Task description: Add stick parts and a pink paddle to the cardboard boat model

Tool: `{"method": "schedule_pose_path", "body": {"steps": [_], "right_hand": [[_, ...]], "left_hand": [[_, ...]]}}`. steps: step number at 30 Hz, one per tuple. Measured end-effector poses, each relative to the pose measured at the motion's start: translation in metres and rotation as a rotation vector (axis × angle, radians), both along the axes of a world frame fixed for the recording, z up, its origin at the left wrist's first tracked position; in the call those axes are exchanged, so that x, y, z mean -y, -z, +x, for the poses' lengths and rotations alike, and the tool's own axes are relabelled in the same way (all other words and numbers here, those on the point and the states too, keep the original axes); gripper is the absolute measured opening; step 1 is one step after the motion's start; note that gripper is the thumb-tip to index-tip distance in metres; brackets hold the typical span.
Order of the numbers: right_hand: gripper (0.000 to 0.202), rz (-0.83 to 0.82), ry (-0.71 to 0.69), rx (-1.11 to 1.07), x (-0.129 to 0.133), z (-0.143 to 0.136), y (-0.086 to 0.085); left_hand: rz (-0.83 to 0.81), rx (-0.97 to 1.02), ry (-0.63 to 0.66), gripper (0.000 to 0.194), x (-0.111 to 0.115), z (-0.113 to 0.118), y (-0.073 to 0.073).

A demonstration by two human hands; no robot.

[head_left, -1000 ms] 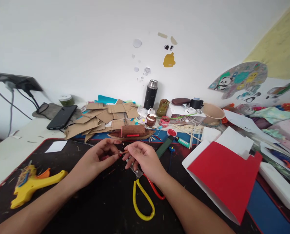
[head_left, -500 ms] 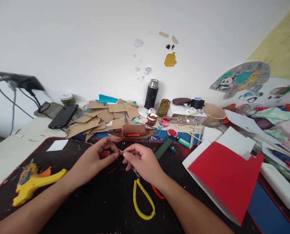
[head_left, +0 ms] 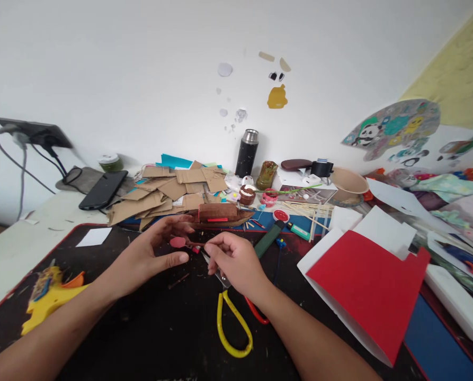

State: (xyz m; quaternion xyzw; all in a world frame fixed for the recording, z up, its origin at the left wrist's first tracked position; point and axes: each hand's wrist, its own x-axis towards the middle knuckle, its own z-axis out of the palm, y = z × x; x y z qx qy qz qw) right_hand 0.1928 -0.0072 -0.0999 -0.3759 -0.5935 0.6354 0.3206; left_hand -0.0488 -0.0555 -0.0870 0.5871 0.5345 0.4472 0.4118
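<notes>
Between thumb and fingers, my right hand pinches the thin stem of a small paddle-like piece, whose reddish oval end points left. My left hand is beside that oval end, thumb and fingers apart, holding nothing. Just behind the hands lies a brown model boat with a rounded cover and a red strip. Scissors with yellow and red handles lie under and in front of my right hand, which partly hides them. A small bright red bit shows beside the stem.
A yellow glue gun lies at left, partly behind my left forearm. Cardboard pieces are heaped behind. Red paper lies at right. A black flask, a green lighter and thin sticks stand or lie farther back.
My left hand has opened and moved slightly left, off the small piece. The piece now shows between the hands, held by my right hand, which has shifted slightly right.
</notes>
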Motion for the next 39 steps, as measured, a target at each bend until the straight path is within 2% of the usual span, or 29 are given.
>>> {"method": "schedule_pose_path", "body": {"steps": [6, 12, 25, 39], "right_hand": [[0.024, 0.027, 0.01, -0.016, 0.0, 0.001, 0.001], [0.028, 0.024, 0.018, -0.028, -0.001, 0.0, 0.001], [0.028, 0.019, 0.025, -0.035, -0.002, 0.0, 0.005], [0.03, 0.022, 0.023, -0.025, -0.003, 0.002, 0.005]], "left_hand": [[0.087, -0.241, -0.077, 0.065, -0.003, -0.007, 0.006], [0.136, -0.368, -0.098, 0.066, -0.001, -0.008, 0.006], [0.195, -0.428, -0.12, 0.066, -0.002, -0.01, -0.007], [0.188, -0.43, -0.099, 0.065, -0.001, -0.008, -0.006]]}}
